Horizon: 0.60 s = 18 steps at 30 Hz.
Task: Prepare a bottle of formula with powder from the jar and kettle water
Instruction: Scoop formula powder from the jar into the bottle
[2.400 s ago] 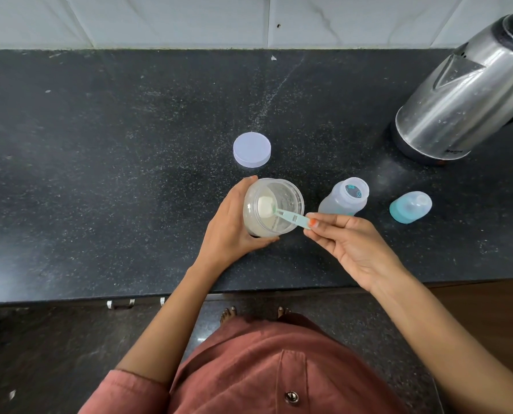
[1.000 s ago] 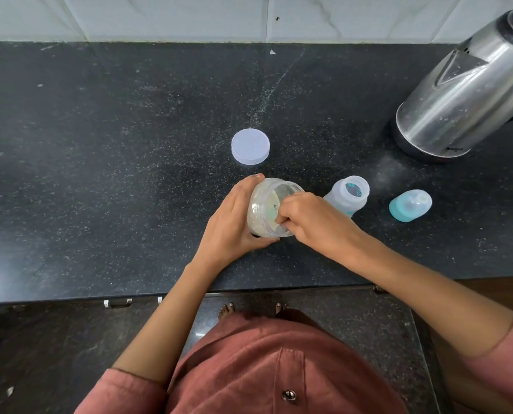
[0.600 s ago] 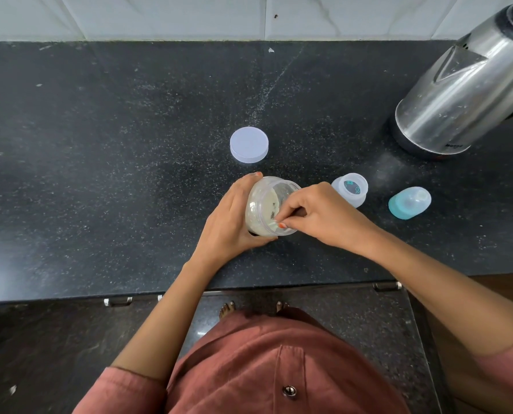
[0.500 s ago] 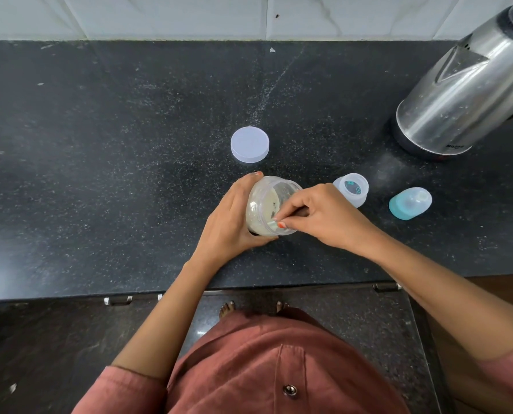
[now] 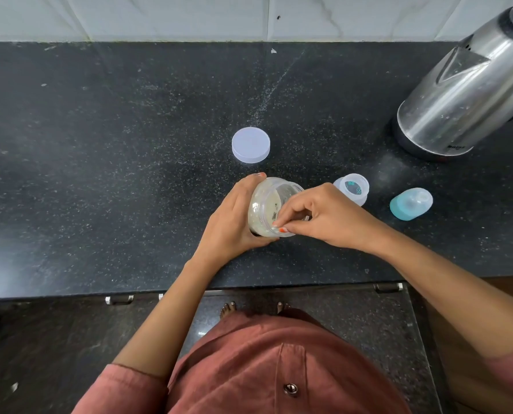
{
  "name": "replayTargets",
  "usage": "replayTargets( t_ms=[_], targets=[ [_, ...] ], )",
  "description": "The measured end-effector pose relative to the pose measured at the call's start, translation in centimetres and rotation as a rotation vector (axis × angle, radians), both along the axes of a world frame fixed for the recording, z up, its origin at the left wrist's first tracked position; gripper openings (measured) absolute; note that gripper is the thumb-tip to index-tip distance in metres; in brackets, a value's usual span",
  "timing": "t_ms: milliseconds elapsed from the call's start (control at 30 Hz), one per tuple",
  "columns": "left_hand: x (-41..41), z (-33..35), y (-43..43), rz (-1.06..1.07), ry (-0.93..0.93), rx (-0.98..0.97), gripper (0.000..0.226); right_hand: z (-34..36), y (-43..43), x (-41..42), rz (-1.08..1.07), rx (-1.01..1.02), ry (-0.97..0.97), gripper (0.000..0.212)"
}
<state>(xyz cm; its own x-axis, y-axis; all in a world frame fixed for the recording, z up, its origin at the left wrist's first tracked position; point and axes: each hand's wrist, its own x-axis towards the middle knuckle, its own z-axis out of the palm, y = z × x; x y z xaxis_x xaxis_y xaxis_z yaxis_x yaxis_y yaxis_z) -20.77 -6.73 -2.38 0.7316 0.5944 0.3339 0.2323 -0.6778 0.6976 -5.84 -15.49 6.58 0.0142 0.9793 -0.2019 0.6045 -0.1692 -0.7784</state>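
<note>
- The left hand [image 5: 234,222] is wrapped around the side of the clear jar [image 5: 267,204], holding it tipped with its open mouth leaning toward the right hand; pale powder shows inside.
- The right hand [image 5: 324,219] is at the jar's mouth, fingers pinched together with the tips reaching down inside; something small seems to be held between them, but I cannot make out what it is from here.
- Just beyond the right hand's knuckles stands the open baby bottle [image 5: 352,189], upright on the black counter [image 5: 100,174], mouth uncovered.
- Further out to the right of that hand lies the bottle's teal cap with teat [image 5: 410,203], on its side, apart from the bottle.
- Beyond the left hand's fingertips, the jar's pale round lid [image 5: 250,144] lies flat on the counter, near the jar but not touching it.
- Well away to the far right of both hands sits the steel kettle [image 5: 464,85] on its dark base, close to the tiled wall [image 5: 189,16].
- The person wears a rust-red top [image 5: 264,369] with sleeves pushed above the elbows.
</note>
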Motion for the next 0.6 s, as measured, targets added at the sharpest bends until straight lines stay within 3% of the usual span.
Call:
replayTargets(
  t_ms=[100, 300, 600],
  targets=[
    [0.0, -0.08, 0.08, 0.007, 0.007, -0.001, 0.088, 0.08, 0.0, 0.15, -0.034, -0.018, 0.027, 0.011],
    [0.04, -0.07, 0.23, 0.006, 0.024, 0.01, 0.089, 0.87, 0.02, 0.8, 0.124, -0.033, -0.12, 0.015],
    [-0.05, -0.37, 0.18, 0.011, 0.004, -0.001, 0.089, -0.01, -0.59, 0.32, -0.181, -0.017, 0.24, 0.018]
  ],
)
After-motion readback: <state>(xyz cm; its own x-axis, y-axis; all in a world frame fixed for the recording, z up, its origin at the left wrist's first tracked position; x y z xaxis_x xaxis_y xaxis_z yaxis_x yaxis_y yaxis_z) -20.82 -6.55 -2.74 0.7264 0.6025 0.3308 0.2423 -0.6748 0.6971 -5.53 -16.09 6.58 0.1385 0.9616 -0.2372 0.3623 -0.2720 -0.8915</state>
